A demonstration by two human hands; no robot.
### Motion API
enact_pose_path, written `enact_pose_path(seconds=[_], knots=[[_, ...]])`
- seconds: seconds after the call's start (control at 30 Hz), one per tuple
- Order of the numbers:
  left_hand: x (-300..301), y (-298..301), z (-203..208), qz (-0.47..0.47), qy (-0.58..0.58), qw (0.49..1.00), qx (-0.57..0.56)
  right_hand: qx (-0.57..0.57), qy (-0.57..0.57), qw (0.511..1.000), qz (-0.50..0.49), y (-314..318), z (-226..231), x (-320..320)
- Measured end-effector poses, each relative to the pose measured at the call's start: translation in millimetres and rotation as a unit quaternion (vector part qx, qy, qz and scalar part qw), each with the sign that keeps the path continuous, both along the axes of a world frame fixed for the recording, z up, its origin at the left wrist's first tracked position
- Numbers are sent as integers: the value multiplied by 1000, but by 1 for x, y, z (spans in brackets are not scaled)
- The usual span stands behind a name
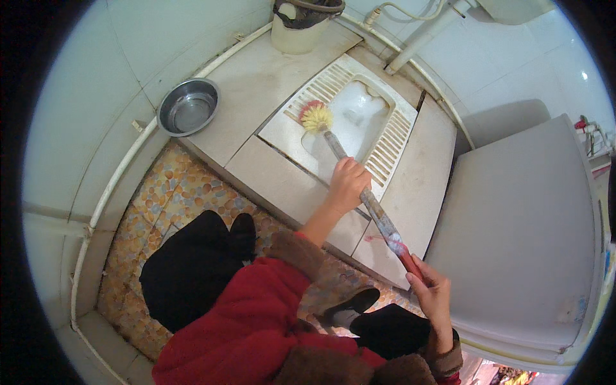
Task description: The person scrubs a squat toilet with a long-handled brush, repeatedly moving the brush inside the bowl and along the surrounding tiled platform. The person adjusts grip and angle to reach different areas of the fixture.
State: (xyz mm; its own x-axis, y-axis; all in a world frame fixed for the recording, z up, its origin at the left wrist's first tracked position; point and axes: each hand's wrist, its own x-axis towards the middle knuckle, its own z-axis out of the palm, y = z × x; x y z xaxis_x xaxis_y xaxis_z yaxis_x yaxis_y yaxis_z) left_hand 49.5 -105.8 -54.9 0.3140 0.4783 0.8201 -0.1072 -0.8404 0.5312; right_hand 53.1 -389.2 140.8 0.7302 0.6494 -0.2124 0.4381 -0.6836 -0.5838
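Note:
I hold a long-handled toilet brush with both hands. Its handle runs slantwise from the lower right up to a round head of yellow and red bristles. My left hand is wrapped round the middle of the handle. At the red lower end, my right hand grips it, thumb along the top. The bristles rest at the left ribbed side of a white squat toilet, by the edge of its bowl. Whether they press on the ceramic I cannot tell. Inside the bowl the surface looks wet and shiny.
A metal basin sits on the tiled step's left corner. At the back stands a pale bucket with a black bag. White pipes run along the walls. A large white appliance stands close on my right. The step's edge drops to a pebble-patterned floor.

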Motion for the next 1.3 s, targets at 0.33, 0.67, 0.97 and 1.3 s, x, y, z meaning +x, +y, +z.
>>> enact_pose_path(seconds=[0.33,0.67,0.97,1.3], knots=[[-55,-45,6,40,89,993,59,71,49,995,47,-53,24,3],[-83,-90,0,-65,156,982,84,58,42,997,35,-106,23,-37],[-30,-200,29,-193,166,967,22,30,5,992,-126,-188,81,-52],[-99,-59,5,-70,238,961,123,76,4,997,-2,-88,-2,-67]])
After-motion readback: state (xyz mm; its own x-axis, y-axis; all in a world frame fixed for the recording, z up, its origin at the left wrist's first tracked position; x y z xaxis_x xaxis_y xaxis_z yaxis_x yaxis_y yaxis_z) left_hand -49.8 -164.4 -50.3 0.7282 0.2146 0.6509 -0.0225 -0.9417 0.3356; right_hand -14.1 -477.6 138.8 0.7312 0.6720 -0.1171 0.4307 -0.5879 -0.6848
